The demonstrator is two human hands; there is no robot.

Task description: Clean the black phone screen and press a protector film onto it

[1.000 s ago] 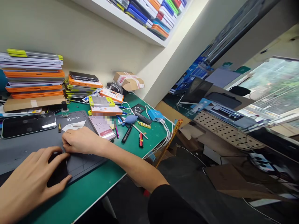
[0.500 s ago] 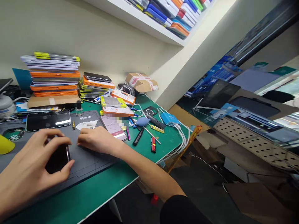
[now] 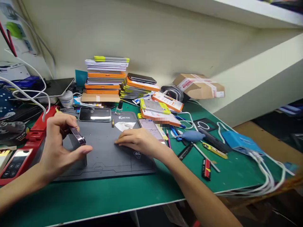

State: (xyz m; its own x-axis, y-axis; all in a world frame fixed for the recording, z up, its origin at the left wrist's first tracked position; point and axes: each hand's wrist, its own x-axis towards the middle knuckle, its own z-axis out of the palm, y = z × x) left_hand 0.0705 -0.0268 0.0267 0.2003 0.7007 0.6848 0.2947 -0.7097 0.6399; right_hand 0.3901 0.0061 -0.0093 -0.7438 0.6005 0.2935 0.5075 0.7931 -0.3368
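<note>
My left hand [image 3: 58, 148] grips a dark phone [image 3: 77, 135] between thumb and fingers. The phone is tilted nearly edge-on above the grey work mat [image 3: 104, 157]. On the mat rests my right hand [image 3: 139, 142], its fingers pressed together and pointing left; whatever the fingertips may hold is too small to make out. Just beyond them lie a white wipe [image 3: 124, 126] and a small brass-coloured bit [image 3: 113, 123]. A light-framed phone [image 3: 94, 114] lies flat near the mat's far edge, and a phone with a lit screen [image 3: 151, 128] is beside my right hand.
A small glass bottle [image 3: 119, 109] stands behind the mat. Stacks of flat boxes [image 3: 106, 75] line the wall. To the right are a blue air blower [image 3: 193, 136], a yellow cutter [image 3: 215, 150] and a blue charger [image 3: 241, 143] with white cables. A red device [image 3: 35, 135] is at left.
The view has swung left, bringing the red device into sight. My left hand has raised and turned the phone, so its edge now faces me. My right hand stays low on the mat.
</note>
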